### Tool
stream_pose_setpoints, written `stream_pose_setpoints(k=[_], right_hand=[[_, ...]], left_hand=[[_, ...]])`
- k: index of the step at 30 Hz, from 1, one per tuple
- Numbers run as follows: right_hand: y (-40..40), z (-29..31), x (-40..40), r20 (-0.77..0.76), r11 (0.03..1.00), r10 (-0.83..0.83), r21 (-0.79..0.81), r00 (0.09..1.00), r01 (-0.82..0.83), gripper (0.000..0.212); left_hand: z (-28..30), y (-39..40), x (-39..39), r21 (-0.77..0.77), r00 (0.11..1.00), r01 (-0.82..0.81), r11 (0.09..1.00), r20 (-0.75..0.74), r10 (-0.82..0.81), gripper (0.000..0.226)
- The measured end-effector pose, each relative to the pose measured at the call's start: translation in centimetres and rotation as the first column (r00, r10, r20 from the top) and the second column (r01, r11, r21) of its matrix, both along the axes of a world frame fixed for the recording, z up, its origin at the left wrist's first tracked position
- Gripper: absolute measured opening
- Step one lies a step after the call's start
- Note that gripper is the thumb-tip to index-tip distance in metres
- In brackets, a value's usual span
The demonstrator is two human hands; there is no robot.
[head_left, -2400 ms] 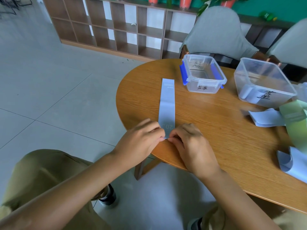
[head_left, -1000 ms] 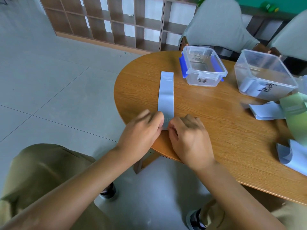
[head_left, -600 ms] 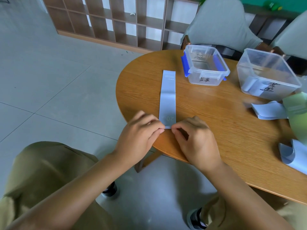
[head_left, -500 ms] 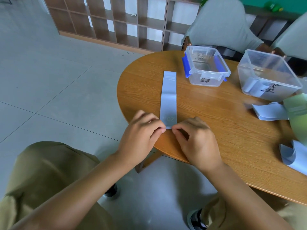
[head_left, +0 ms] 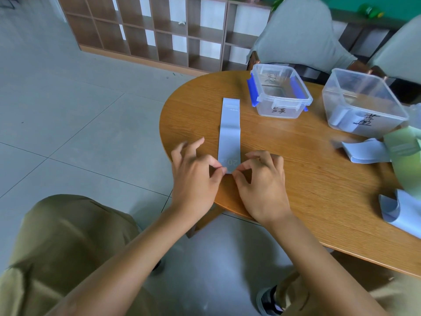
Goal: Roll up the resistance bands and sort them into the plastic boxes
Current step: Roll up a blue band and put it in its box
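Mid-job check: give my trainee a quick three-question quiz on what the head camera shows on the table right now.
1. True or false: the flat blue band is already rolled up.
2. Which part of that band do the left hand and right hand pinch: A) far end, B) near end, C) middle?
3. Fill in: the box with blue clips holds ____ bands.

Key: 1 false, it lies flat on the table; 2 B; 3 no. The clipless box has a pale blue band inside.

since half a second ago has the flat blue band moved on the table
No. The flat blue band lies as before, its far end level with the blue-clipped box; only the camera shifted.
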State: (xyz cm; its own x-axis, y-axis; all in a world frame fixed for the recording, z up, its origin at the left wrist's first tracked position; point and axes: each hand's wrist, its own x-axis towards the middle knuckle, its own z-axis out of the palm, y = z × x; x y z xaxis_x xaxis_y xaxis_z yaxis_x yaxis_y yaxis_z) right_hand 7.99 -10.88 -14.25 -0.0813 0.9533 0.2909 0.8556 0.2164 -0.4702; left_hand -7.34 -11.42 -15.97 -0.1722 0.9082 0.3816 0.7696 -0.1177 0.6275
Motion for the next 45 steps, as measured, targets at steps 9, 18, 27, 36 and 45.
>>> stream_pose_setpoints(k=[9, 18, 27, 36, 45], right_hand=[[1.3, 0.8, -1.1, -0.036, 0.974, -0.145, -0.18, 0.989, 0.136, 0.018], [2.6, 0.2, -2.1, -0.026, 0.978, -0.155, -0.148, 0.988, 0.15, 0.032], [5.9, -0.8, -2.7, 0.082, 0.981, -0.183, -0.042, 0.98, 0.187, 0.035], [9.8, -0.8, -3.3, 0.049, 0.975, -0.212, -0.057, 0.976, 0.215, 0.032], [13.6, 0.4, -4.3, 0.098, 0.969, -0.227, -0.077, 0.969, 0.234, 0.038]], left_hand=[[0.6, 1.2, 0.7, -0.055, 0.993, -0.117, 0.992, -0.012, 0.116, 0.009], [0.1, 2.8, 1.1, 0.07, 0.986, -0.092, 0.993, -0.129, 0.101, 0.015], [0.1, 6.4, 1.9, 0.036, 0.937, -0.115, 0.993, -0.329, 0.12, 0.026], [0.8, 10.0, 2.4, 0.022, 0.964, -0.118, 0.993, -0.238, 0.119, 0.033], [0.8, 13.9, 1.2, 0.077, 0.978, -0.101, 0.992, -0.174, 0.113, 0.032]])
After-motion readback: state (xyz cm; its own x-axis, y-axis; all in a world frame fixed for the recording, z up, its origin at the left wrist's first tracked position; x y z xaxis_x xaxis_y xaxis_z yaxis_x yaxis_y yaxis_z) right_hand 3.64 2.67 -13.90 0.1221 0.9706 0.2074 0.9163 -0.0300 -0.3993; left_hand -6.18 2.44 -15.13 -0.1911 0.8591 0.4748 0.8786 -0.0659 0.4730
